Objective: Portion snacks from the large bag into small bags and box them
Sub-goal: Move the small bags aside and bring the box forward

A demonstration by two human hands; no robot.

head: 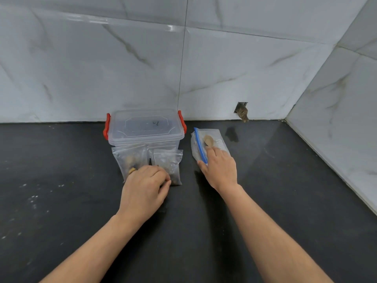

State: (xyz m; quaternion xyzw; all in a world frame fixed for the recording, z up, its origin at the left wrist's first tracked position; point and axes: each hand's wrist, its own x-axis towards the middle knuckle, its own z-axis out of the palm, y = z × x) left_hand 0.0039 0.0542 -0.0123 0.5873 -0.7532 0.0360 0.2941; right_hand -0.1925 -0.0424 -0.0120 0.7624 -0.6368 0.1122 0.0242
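Note:
A clear plastic box (145, 127) with a closed lid and red side latches stands at the back of the black counter. Two small clear bags of snacks lean against its front: one on the left (130, 158), one on the right (170, 162). My left hand (145, 188) rests curled at the bottom of these two bags, fingers closed on their lower edges. To the right lies a large zip bag (212, 139) with a blue seal strip and a wooden spoon (208, 140) on it. My right hand (219, 168) lies flat on the large bag's near end, fingertips touching the spoon's handle.
The black counter (81, 201) meets marble-tiled walls behind and at the right, forming a corner. A small hole with brownish debris (242, 112) sits in the back wall just above the counter.

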